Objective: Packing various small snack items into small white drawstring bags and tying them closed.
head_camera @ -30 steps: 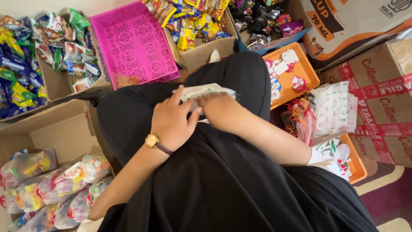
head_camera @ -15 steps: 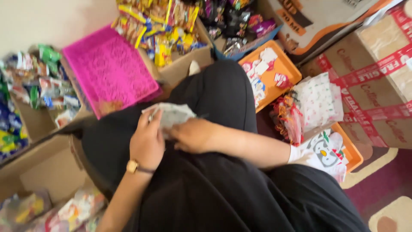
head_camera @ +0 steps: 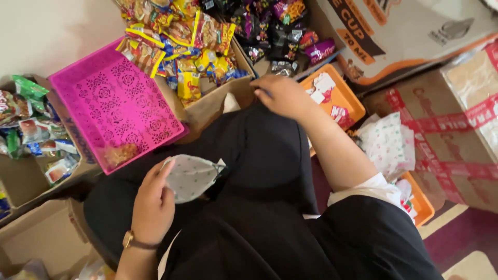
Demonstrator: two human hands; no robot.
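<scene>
My left hand (head_camera: 153, 205), with a gold watch on its wrist, grips a small white bag with a fine dotted pattern (head_camera: 191, 176) and rests it on my black-clad lap. My right hand (head_camera: 282, 96) is stretched forward past my knee. Its bent fingers are at the corner of a cardboard box of snack packets (head_camera: 228, 98), beside an orange tray (head_camera: 348, 98). A thin blue streak shows at its fingertips, and I cannot tell whether it holds anything.
A pink perforated tray (head_camera: 104, 98) leans at the left with one small snack packet (head_camera: 120, 153) in it. Boxes of yellow packets (head_camera: 181, 46), dark packets (head_camera: 270, 26) and green packets (head_camera: 26, 124) surround me. White patterned bags (head_camera: 386, 142) and taped cartons (head_camera: 456, 129) lie to the right.
My right hand has let go of the white bag and reached forward to the snack box corner. My left hand still holds the bag on my lap.
</scene>
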